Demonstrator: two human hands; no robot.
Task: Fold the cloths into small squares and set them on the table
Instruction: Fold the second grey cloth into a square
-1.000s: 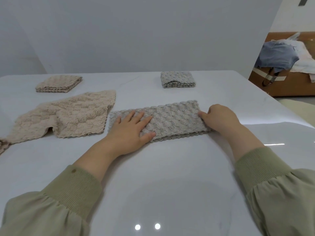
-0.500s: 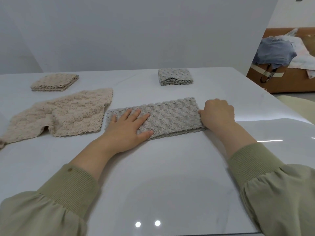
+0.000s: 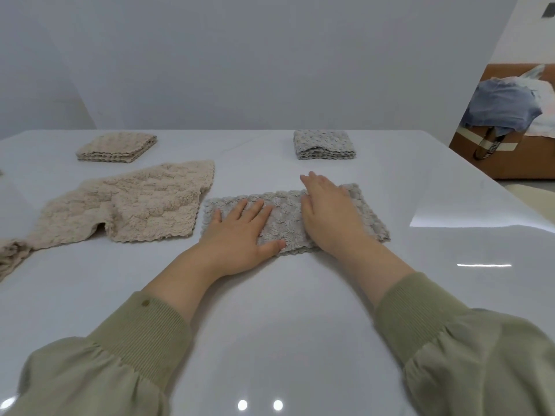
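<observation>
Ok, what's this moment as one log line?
step: folding | left hand: flat on long grey textured cloth | right hand: flat on it | done: folded beige cloth square, folded grey cloth square

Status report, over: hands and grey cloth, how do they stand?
Left hand open, flat on grey textured cloth strip. Right hand open, flat on it. Strip not yet square. Nothing blocks; unfolded beige cloth close on its left.
</observation>
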